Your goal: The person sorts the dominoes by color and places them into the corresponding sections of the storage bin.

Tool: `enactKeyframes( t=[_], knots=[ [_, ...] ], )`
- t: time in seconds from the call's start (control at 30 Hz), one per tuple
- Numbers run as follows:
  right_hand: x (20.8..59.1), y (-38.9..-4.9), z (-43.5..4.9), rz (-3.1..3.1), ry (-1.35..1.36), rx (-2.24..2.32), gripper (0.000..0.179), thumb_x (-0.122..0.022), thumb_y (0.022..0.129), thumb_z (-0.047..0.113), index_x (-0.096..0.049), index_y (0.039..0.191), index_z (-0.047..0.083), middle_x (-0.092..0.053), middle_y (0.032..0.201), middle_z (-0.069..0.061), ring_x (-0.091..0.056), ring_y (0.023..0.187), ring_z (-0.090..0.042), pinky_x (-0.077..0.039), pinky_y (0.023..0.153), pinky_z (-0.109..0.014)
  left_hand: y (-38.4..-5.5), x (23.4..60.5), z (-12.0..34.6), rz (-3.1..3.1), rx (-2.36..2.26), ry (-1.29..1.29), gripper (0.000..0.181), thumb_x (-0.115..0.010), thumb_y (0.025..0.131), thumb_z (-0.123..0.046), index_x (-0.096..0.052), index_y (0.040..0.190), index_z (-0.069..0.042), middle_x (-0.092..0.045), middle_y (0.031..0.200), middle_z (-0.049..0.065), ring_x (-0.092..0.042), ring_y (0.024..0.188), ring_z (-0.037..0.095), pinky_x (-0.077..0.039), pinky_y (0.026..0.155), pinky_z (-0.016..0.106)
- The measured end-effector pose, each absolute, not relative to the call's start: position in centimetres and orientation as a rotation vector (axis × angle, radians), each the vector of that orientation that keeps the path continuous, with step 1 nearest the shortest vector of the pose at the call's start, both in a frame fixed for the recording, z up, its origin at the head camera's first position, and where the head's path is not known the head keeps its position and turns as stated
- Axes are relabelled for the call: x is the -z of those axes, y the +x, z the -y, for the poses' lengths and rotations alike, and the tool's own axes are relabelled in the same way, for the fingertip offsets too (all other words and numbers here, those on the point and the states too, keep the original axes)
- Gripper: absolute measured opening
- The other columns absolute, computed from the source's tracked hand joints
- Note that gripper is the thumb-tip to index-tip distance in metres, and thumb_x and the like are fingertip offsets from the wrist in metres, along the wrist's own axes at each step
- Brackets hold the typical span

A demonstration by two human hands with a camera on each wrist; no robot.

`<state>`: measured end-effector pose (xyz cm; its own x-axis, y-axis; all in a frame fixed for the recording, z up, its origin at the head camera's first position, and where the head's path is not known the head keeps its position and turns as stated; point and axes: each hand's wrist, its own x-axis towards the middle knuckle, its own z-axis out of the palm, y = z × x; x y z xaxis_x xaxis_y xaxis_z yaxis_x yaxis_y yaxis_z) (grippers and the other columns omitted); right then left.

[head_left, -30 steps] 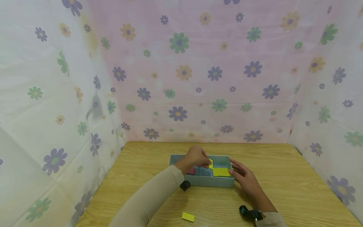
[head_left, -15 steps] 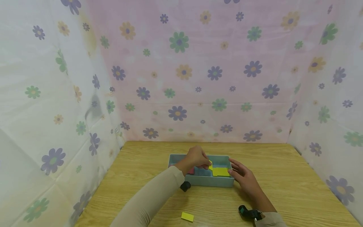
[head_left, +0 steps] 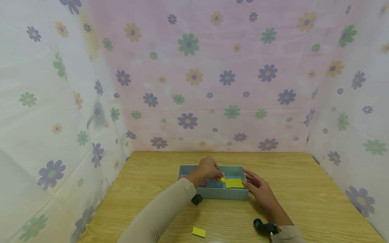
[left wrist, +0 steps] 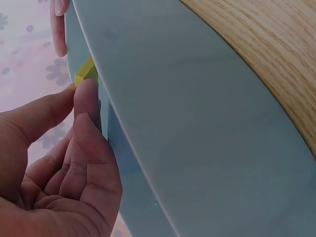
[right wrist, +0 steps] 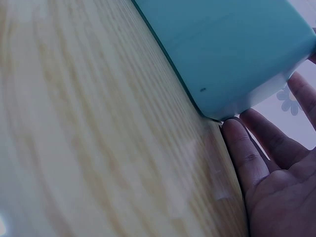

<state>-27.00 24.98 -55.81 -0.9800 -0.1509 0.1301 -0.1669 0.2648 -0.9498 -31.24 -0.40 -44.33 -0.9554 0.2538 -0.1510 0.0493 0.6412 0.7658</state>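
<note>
A light blue divided box (head_left: 225, 194) stands on the table. My left hand (head_left: 209, 168) reaches over it, pinching a small yellow rectangular piece (head_left: 223, 178) between thumb and finger; in the left wrist view the piece (left wrist: 87, 70) is thick-edged and tilted by the box wall. More yellow rectangular pieces (head_left: 234, 183) lie flat in the right part of the box. Red pieces (head_left: 202, 183) show at its left, partly covered by my left hand. My right hand (head_left: 262, 189) rests against the right end of the box; the right wrist view shows its fairly straight fingers (right wrist: 244, 150) touching the outer corner.
One yellow rectangular piece (head_left: 199, 232) lies on the wooden table (head_left: 127, 202) near its front edge. Black wrist-worn devices are on both arms. Flower-patterned cloth (head_left: 188, 84) hangs at the back and both sides.
The whole view has shifted slightly. The pinched yellow piece has shifted slightly and shows less past my left fingers. My right hand keeps its place at the box end.
</note>
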Motion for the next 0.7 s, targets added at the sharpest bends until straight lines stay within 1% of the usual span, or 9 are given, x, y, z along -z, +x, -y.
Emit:
enactKeyframes(
  t=[0.13, 0.5, 0.7],
  knots=[
    [55.79, -26.97, -24.94, 2.498, 0.305, -1.866, 0.058, -0.064, 0.103, 0.042, -0.044, 0.157, 0.033, -0.045, 0.160, -0.017, -0.050, 0.142, -0.038, -0.056, 0.103, -0.038, -31.32, 44.33, 0.45, -2.631, -1.194, 0.239, 0.013, -0.086, 0.086, -0.013, -0.081, 0.074, -0.008, -0.076, 0.066, 0.006, -0.078, 0.077, 0.029, -0.065, 0.072, 0.042],
    [55.63, -26.91, -24.91, 2.520, 0.283, -1.857, 0.059, -0.064, 0.102, 0.044, -0.044, 0.157, 0.033, -0.044, 0.160, -0.018, -0.048, 0.144, -0.040, -0.055, 0.105, -0.045, -31.61, 44.47, 0.36, -2.623, -1.202, 0.226, 0.013, -0.085, 0.086, -0.012, -0.081, 0.075, -0.007, -0.075, 0.065, 0.006, -0.078, 0.077, 0.030, -0.065, 0.072, 0.043],
    [55.75, -26.99, -24.93, 2.519, 0.283, -1.853, 0.059, -0.064, 0.103, 0.043, -0.044, 0.157, 0.032, -0.044, 0.160, -0.019, -0.048, 0.143, -0.040, -0.055, 0.105, -0.045, -31.65, 44.41, 0.30, -2.604, -1.214, 0.229, 0.011, -0.084, 0.086, -0.010, -0.081, 0.077, -0.005, -0.076, 0.067, 0.007, -0.079, 0.078, 0.030, -0.065, 0.073, 0.043]
  ],
)
